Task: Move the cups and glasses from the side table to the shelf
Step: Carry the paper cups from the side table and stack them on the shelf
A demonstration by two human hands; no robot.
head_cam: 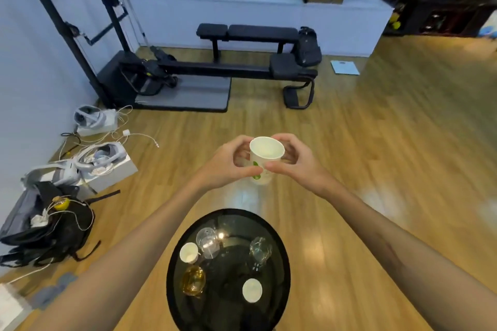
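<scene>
While both hands hold it out in front of the body, the paper cup (pixel 266 160) sits upright in the air above the wooden floor, past the far edge of the round side table (pixel 174 271) and well apart from the shelf (pixel 258 0) on the far wall. The left hand (pixel 231 162) curls round the cup's left side with its thumb across the near wall; the right hand (pixel 293 160) mirrors it on the right side, thumb meeting the other thumb near the green print.

5 vessels wait on the dark tabletop: a small white cup (pixel 189 252) and a clear glass (pixel 207 240) near the left edge, an amber glass (pixel 193 279) just nearer than them, a clear stemmed glass (pixel 259 250) toward the right edge, and a second paper cup (pixel 252 290) nearest the near edge.

The step in hand looks like the carry to the shelf. A paper wall buckles easily, so light, even pressure suits it; I cannot tell whether it holds liquid, so keeping the rim level is wise. The black bench (pixel 247 35) stands under the shelf, so a path round it and a reach over it are likely needed.
</scene>
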